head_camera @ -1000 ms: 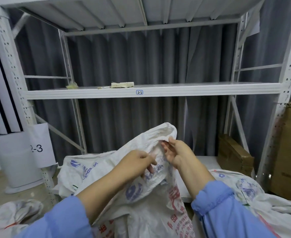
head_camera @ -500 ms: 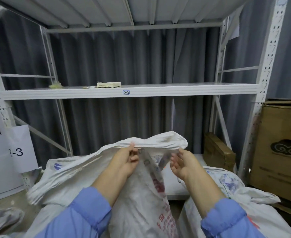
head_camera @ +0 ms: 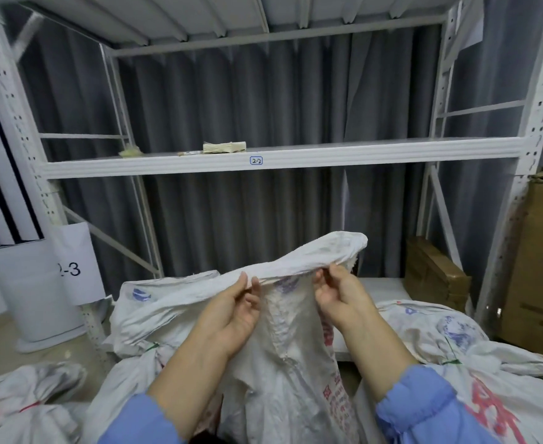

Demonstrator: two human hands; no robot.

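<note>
I see left hand [head_camera: 235,310], right hand [head_camera: 339,294] each pinching rolled rim of white woven sack [head_camera: 312,261], held up at 12 o'clock, below shelf [head_camera: 392,155].

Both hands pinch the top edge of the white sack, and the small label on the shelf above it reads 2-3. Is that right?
Not quite. In the head view the small label on the shelf reads 2-2; 2-3 stands on the paper sign at the left. The left hand and the right hand do both pinch the top edge of the white sack.
</note>
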